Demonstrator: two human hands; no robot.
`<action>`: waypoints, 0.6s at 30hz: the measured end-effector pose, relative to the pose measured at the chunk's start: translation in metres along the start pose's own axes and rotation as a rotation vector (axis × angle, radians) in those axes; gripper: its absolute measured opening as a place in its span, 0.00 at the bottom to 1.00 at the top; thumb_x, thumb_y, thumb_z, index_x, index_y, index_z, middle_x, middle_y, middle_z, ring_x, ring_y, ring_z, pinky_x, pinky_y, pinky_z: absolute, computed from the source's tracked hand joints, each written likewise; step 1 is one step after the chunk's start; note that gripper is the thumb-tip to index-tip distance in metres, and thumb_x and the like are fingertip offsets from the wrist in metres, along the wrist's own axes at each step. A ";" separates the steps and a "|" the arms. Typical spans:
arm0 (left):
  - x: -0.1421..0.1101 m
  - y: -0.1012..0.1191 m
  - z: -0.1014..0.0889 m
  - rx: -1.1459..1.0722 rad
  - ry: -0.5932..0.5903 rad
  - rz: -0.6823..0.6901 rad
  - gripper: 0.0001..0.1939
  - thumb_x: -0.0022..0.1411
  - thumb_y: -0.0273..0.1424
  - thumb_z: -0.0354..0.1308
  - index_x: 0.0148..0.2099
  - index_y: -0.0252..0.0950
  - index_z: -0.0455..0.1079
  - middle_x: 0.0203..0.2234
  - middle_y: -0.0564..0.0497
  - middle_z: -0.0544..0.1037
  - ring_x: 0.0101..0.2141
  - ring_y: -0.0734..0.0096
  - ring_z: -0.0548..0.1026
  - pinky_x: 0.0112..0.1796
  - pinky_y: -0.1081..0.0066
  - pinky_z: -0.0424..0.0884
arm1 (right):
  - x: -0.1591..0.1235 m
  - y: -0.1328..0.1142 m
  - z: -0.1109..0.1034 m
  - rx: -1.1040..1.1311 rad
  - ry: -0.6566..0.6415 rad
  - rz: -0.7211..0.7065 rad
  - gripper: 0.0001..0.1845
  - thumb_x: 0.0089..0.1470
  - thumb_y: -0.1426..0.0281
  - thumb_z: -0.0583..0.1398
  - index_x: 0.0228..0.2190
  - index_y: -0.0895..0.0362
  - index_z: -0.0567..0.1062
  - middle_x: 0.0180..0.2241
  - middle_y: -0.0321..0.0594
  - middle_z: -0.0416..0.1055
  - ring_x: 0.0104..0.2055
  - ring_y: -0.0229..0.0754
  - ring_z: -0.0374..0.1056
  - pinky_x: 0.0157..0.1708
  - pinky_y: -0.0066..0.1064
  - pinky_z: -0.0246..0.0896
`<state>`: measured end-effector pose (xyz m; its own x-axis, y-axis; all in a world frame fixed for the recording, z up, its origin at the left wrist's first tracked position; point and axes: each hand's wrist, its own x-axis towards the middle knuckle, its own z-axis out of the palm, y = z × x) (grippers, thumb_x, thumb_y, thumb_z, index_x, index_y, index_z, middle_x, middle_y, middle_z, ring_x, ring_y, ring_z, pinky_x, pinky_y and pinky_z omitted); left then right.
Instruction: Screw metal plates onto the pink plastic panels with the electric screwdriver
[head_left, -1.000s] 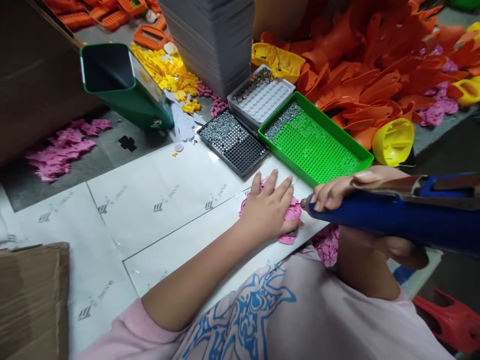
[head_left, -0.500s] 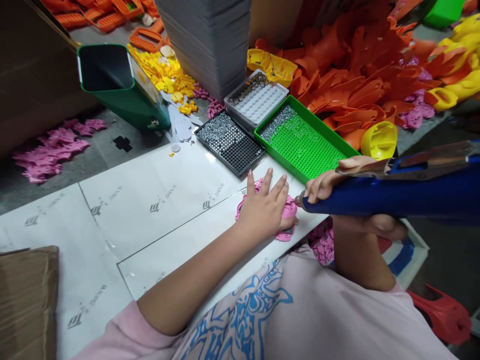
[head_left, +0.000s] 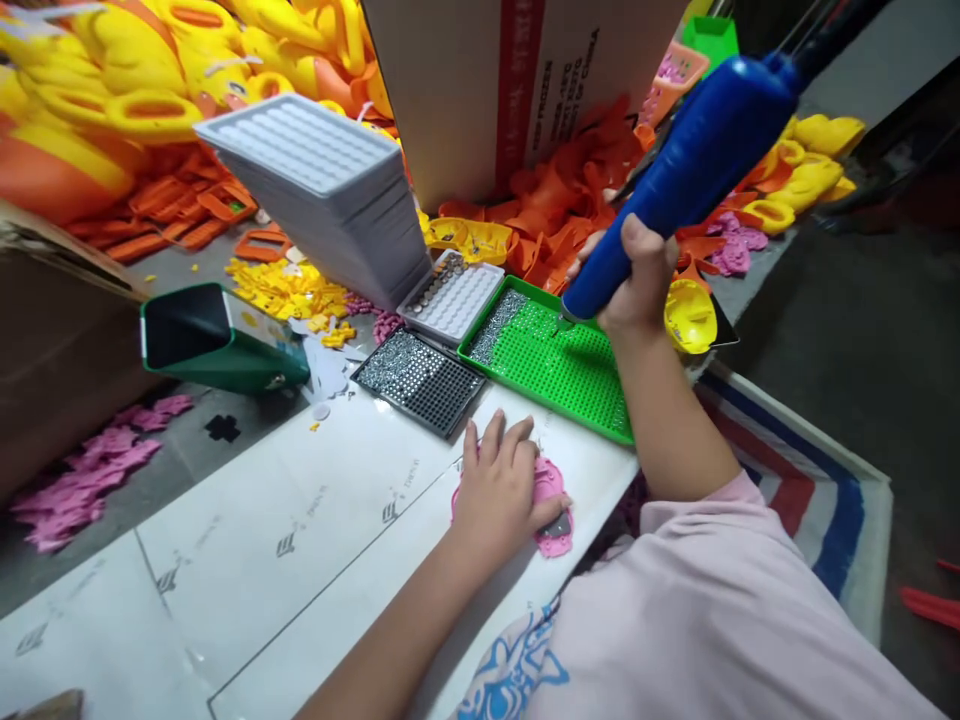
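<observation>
My left hand [head_left: 501, 487] lies palm down on a pink plastic part [head_left: 551, 508] at the edge of the white board [head_left: 300, 540], fingers pressing it flat. My right hand [head_left: 637, 280] is wrapped round a blue electric screwdriver [head_left: 675, 170], held upright and tilted. Its tip touches the green screw tray [head_left: 570, 375], near the heap of small screws [head_left: 501, 322] at the tray's far end.
A black screw tray [head_left: 420, 378] and a grey tray [head_left: 450, 298] sit left of the green one. A tall stack of grey trays [head_left: 322, 190], a cardboard box [head_left: 517, 80], a green bin [head_left: 217, 335], orange and yellow plastic parts [head_left: 570, 210], and pink parts [head_left: 82, 480] surround the board.
My right hand lifted the screwdriver away from the pink part and brought its tip down onto the green tray. The camera tilted up. My left hand stayed on the pink part.
</observation>
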<state>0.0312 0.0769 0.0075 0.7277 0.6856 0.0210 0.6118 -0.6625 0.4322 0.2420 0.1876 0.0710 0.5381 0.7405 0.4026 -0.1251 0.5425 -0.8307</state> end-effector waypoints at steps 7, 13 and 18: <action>-0.001 -0.001 0.004 -0.052 0.052 -0.019 0.29 0.47 0.49 0.67 0.42 0.33 0.66 0.54 0.37 0.69 0.60 0.39 0.56 0.58 0.36 0.49 | -0.001 0.015 -0.004 -0.002 0.036 -0.010 0.15 0.44 0.52 0.63 0.26 0.49 0.67 0.20 0.30 0.64 0.24 0.42 0.69 0.22 0.36 0.66; -0.002 -0.003 0.005 -0.048 0.103 0.001 0.30 0.47 0.51 0.67 0.42 0.33 0.66 0.52 0.37 0.71 0.58 0.38 0.60 0.56 0.36 0.53 | -0.002 0.019 -0.007 -0.048 0.028 0.000 0.15 0.46 0.52 0.62 0.26 0.48 0.68 0.20 0.31 0.64 0.25 0.43 0.69 0.23 0.37 0.65; -0.002 -0.002 0.003 -0.038 0.121 0.009 0.28 0.49 0.48 0.67 0.44 0.34 0.67 0.51 0.39 0.72 0.56 0.39 0.62 0.56 0.37 0.54 | -0.004 0.018 -0.004 -0.044 0.000 -0.036 0.13 0.46 0.54 0.61 0.23 0.49 0.68 0.18 0.30 0.63 0.22 0.41 0.67 0.23 0.36 0.66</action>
<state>0.0294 0.0758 0.0036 0.6890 0.7125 0.1325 0.5917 -0.6586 0.4649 0.2410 0.1931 0.0535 0.5413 0.7212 0.4323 -0.0694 0.5507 -0.8318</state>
